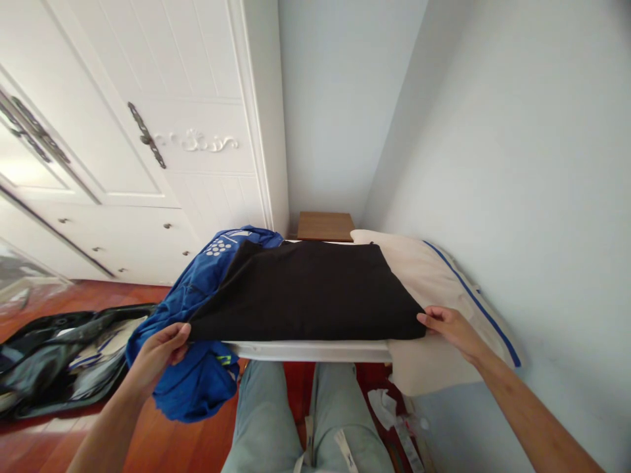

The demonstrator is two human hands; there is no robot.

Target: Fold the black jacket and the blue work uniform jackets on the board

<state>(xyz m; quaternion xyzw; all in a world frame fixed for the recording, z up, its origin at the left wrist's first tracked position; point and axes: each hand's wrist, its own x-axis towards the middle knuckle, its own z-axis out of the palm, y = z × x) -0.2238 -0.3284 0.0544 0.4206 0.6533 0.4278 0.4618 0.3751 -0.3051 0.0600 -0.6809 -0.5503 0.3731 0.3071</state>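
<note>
A black piece of fabric [310, 289], perhaps a folded garment, lies spread flat over a narrow white table [315, 351]. My left hand [165, 348] pinches its near left corner, beside a bunched blue garment [197, 381] that hangs over the table's left end. At the near right corner, my right hand [451, 328] grips the black cloth between thumb and fingers. Under that hand, a cream cloth with a blue stripe [428, 374] drapes over the right end. The near edge of the black fabric is drawn fairly straight between both hands.
A white wardrobe [197, 72] stands at the left and back, a grey wall [522, 164] at the right. Behind the table is a brown wooden board [325, 225]. An open suitcase with clothes [73, 361] lies on the red wooden floor; plastic wrapping [384, 406] lies under the table.
</note>
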